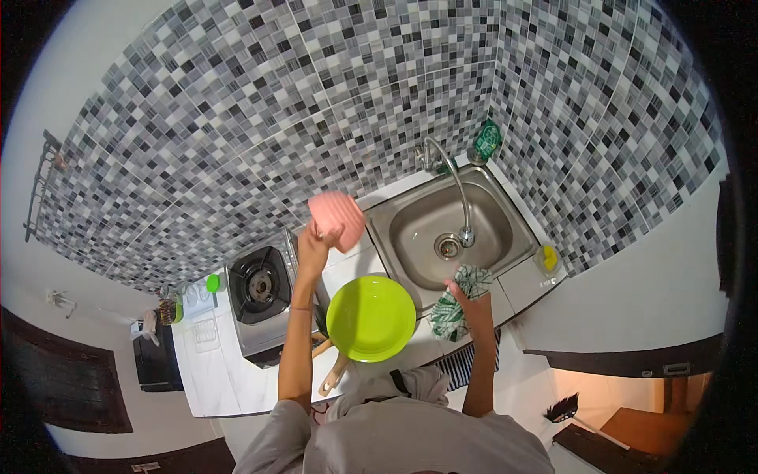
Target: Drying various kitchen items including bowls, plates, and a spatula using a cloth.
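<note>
My left hand (315, 249) grips a pink ribbed bowl (340, 218) by its edge, above the counter between the stove and the sink. A crumpled green-and-white checked cloth (451, 317) is in my right hand (475, 308), at the sink's front edge. Between my arms, a lime-green plate (372, 319) rests at the counter's front. A wooden handle (334, 376) sticks out from beneath the plate; whatever it belongs to is hidden. The steel sink (408, 237) has a curved faucet (462, 189) over its basin, and no water stream shows.
Left of my left arm stands a gas stove (260, 287). A green-lidded container (213, 283) and a clear egg-shaped tray (205, 333) lie beyond it. A green pouch (487, 140) leans in the tiled corner. At the counter's right end is a yellow sponge (549, 258) in a holder.
</note>
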